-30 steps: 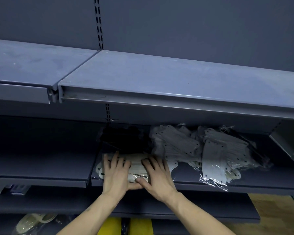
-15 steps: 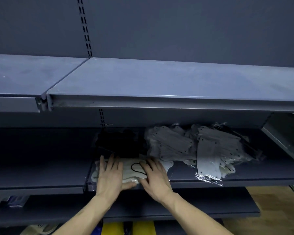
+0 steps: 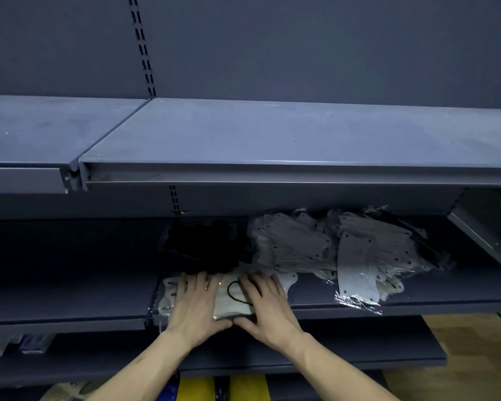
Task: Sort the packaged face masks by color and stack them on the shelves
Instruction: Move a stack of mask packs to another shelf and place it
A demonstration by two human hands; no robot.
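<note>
- White packaged masks [image 3: 234, 299]: light, soft, slippery film; judged best steadied at the stack's edges.
- Left hand [image 3: 195, 303], right hand [image 3: 265, 306]: fingers spread, pressing flat on the stack.

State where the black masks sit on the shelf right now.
In the head view, the black masks lie at the back of the middle shelf, left of the grey masks and behind the white masks.

Middle shelf [image 3: 417, 293]: black [image 3: 203, 250], gray [image 3: 295, 244], white masks [image 3: 232, 299] (packaged).
</note>
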